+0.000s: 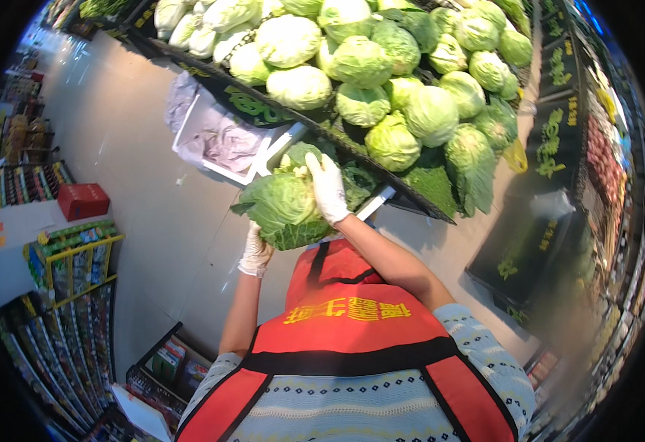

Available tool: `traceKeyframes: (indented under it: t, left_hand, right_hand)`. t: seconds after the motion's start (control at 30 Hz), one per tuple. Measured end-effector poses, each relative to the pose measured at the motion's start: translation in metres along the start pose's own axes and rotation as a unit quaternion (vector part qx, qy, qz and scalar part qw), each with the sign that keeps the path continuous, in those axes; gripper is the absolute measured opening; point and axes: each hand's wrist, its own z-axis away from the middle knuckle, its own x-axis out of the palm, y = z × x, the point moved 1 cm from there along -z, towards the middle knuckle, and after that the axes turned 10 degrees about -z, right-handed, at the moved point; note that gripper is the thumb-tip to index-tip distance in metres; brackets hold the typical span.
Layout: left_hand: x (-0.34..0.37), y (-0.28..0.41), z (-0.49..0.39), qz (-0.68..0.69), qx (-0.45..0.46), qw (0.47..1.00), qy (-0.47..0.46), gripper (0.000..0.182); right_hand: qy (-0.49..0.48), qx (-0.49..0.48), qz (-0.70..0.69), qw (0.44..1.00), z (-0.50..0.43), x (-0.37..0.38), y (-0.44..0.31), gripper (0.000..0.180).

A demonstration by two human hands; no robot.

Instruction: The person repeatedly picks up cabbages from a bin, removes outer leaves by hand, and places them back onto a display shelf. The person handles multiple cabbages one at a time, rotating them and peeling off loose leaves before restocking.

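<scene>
A large green cabbage with loose outer leaves is held between both hands, in front of the red apron. My left hand, in a whitish glove, supports it from below on its lower left side; part of the fingers is hidden under the cabbage. My right hand, gloved too, lies against the cabbage's upper right side, fingers at its stem end. Beneath and behind it, cabbage leaves lie in a white box, mostly hidden. Above, many cabbages are piled on a black display stand.
A white foam box lined with pale purple paper stands on the floor at the stand's left. Dark produce bins run along the right. Shelves, a yellow wire rack and a red box are at the left.
</scene>
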Motion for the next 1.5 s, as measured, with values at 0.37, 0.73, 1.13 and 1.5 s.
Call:
traceKeyframes:
  t: [0.37, 0.73, 1.13, 1.5]
  left_hand:
    - [0.023, 0.024, 0.005, -0.087, 0.028, 0.995, -0.025, 0.073]
    - [0.006, -0.012, 0.007, 0.124, 0.01, 0.991, 0.045, 0.064]
    - [0.054, -0.007, 0.003, -0.051, 0.053, 0.995, 0.072, 0.045]
    - [0.059, -0.022, 0.006, 0.012, 0.082, 0.989, 0.123, 0.046]
  right_hand:
    - [0.157, 0.18, -0.34, 0.91, -0.012, -0.004, 0.029, 0.043]
    - [0.121, 0.142, -0.273, 0.944, -0.052, -0.024, 0.043, 0.044]
    - [-0.292, -0.142, 0.229, 0.918, 0.04, -0.034, -0.019, 0.132]
    - [-0.108, -0.184, 0.049, 0.976, 0.022, -0.027, -0.004, 0.041]
